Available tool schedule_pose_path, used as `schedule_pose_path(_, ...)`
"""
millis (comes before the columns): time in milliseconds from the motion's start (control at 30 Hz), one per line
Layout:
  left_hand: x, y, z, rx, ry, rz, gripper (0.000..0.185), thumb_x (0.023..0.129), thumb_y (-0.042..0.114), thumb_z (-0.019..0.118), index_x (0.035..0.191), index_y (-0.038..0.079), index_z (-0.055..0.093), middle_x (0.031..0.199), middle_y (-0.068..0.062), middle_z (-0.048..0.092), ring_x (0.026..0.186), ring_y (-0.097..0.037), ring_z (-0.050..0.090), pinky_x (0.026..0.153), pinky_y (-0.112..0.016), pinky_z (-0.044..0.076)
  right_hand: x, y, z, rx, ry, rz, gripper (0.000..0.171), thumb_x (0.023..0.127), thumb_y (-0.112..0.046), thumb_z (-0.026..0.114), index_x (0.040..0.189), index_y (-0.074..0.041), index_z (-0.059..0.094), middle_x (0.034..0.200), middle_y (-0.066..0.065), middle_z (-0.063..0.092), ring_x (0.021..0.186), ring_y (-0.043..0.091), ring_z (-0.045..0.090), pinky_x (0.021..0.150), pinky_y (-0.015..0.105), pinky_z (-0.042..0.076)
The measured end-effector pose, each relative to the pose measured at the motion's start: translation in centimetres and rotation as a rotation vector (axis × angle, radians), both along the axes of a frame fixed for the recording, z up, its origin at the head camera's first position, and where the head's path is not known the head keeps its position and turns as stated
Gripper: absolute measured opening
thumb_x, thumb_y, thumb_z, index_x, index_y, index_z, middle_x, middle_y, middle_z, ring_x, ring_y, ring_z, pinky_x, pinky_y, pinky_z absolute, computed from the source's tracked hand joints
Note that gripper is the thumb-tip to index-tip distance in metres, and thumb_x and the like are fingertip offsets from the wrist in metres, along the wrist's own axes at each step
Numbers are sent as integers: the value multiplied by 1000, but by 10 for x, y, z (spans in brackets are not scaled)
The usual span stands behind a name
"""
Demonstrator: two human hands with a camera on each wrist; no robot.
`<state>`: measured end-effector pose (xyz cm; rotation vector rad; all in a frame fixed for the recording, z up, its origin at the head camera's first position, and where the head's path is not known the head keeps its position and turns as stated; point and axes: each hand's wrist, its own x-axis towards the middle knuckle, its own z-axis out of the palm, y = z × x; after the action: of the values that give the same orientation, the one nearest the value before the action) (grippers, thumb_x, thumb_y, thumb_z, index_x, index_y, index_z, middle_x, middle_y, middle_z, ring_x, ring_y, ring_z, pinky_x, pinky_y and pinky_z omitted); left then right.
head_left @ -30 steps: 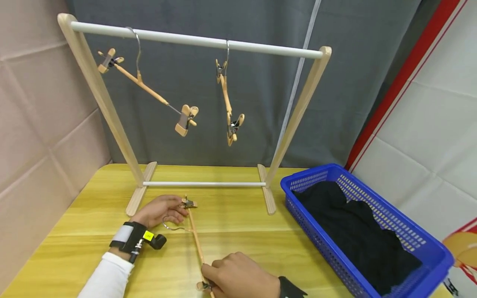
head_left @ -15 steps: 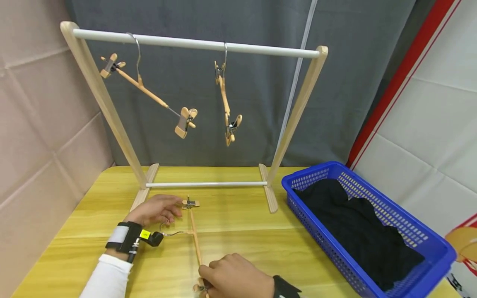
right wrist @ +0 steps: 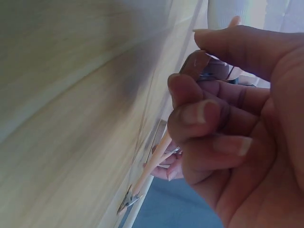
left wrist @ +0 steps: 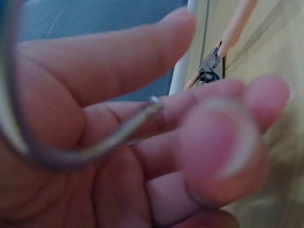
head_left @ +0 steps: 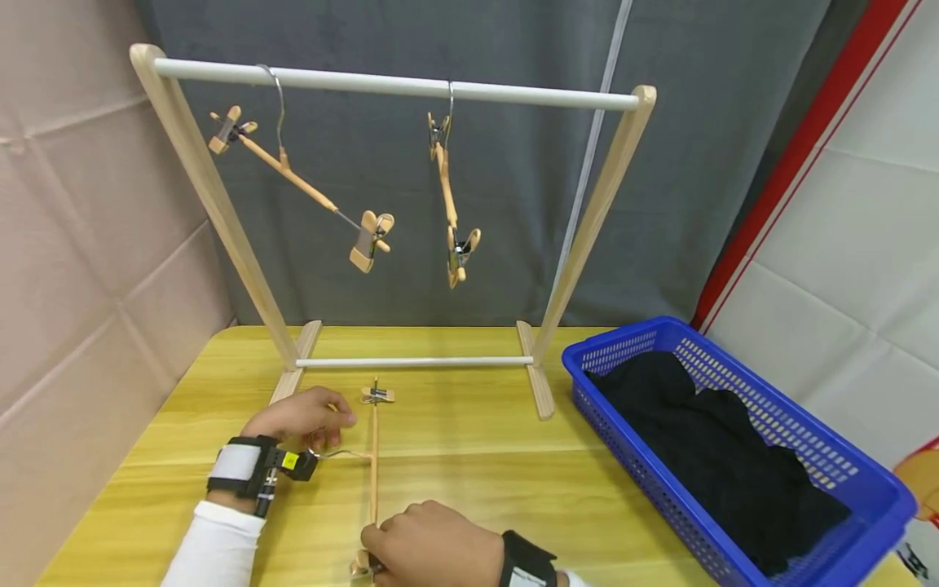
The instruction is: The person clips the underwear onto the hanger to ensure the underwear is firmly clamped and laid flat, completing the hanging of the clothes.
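A wooden clip hanger (head_left: 374, 481) lies lengthwise over the table in the head view, its far clip (head_left: 377, 395) pointing away from me. My right hand (head_left: 436, 542) pinches its near end, where the clip (right wrist: 216, 70) shows between thumb and fingers in the right wrist view. My left hand (head_left: 304, 416) is to the left of the far clip, fingers loosely bent and apart from it. In the left wrist view the hanger's metal hook (left wrist: 104, 146) crosses in front of the palm, with no finger closed round it.
A wooden rack with a white rail (head_left: 396, 85) stands at the back. Two similar clip hangers hang there, a left one (head_left: 308, 189) and a right one (head_left: 447, 187). To the right is a blue basket (head_left: 623, 456) holding black cloth (head_left: 704, 448).
My left hand has let go of the far clip and drawn back left. My right hand has moved left with the near end, so the hanger's bar now runs nearly straight away from me.
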<state>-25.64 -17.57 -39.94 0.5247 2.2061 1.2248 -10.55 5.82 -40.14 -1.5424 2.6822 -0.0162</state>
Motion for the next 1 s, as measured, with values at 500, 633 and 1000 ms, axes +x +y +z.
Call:
schedule_pose_path(500, 4, -17, -1, -55, 80, -142, 9, 90, 5, 64, 87, -2, 59, 68, -10, 59, 54, -15, 51, 48, -25, 41, -2, -9, -14, -18, -155, 15, 25, 100, -42, 47, 93, -20, 58, 65, -17, 46, 50, -8, 36, 46, 11, 32)
schedule_pose_path(633, 5, -30, 2, -90, 63, -145, 4, 87, -3, 62, 88, -2, 58, 71, -8, 57, 57, -17, 51, 51, -28, 44, -2, -12, -15, -36, -156, 22, 24, 101, -40, 46, 95, -20, 58, 67, -17, 48, 51, -9, 38, 48, 10, 32)
schedule_pose_path(1000, 5, -25, -2, -212, 118, 33, 22, 78, 0, 76, 70, 1, 55, 58, -3, 54, 47, -11, 47, 45, -23, 38, -4, -12, -16, -17, -225, -31, 16, 99, -37, 52, 103, -23, 59, 78, -17, 56, 63, -8, 47, 53, 11, 37)
